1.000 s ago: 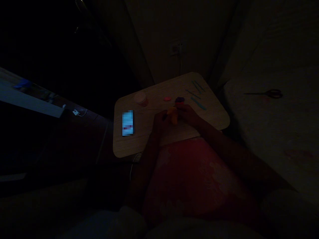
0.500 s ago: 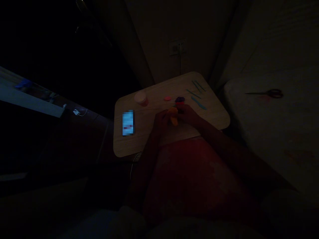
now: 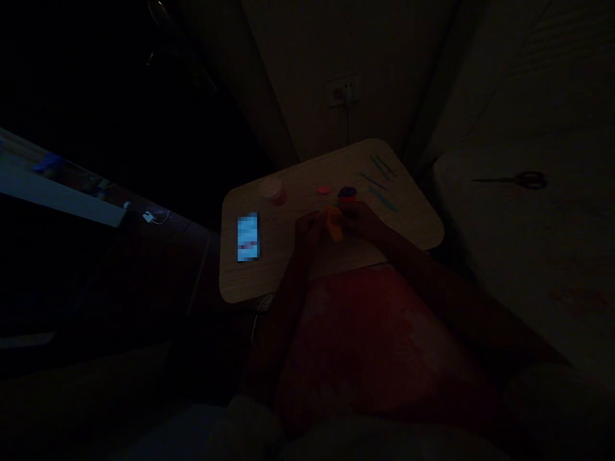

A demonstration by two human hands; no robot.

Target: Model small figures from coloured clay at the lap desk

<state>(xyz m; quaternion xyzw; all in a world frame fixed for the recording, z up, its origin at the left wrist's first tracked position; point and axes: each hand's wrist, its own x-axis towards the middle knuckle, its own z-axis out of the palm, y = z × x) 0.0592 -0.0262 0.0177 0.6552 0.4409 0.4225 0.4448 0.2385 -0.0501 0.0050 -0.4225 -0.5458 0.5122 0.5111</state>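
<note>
Between my two hands is a soft-looking orange piece [image 3: 335, 228], perhaps modelling clay, with a longer part pointing down toward me. My left hand [image 3: 309, 229] grips it from the left with bent fingers. From the right, my right hand [image 3: 364, 221] closes on its upper part. Just beyond my right hand lie a dark purple lump [image 3: 347, 191] and something red [image 3: 346, 199] under it. A flat pink disc [image 3: 323, 190] rests a little to their left. The scene is very dark, so finger detail is hard to make out.
A pale tub [image 3: 273, 191] and a lit phone [image 3: 248, 237] are on the left of the small wooden table [image 3: 278, 256]. Several thin blue-green tools [image 3: 383, 198] lie at its far right. Scissors [image 3: 521, 180] rest on a pale surface to the right. A wall socket [image 3: 342, 91] is behind.
The picture has become darker. My hands have shifted very slightly around the orange piece, showing a little less of its upper part. Nothing else has visibly moved.
</note>
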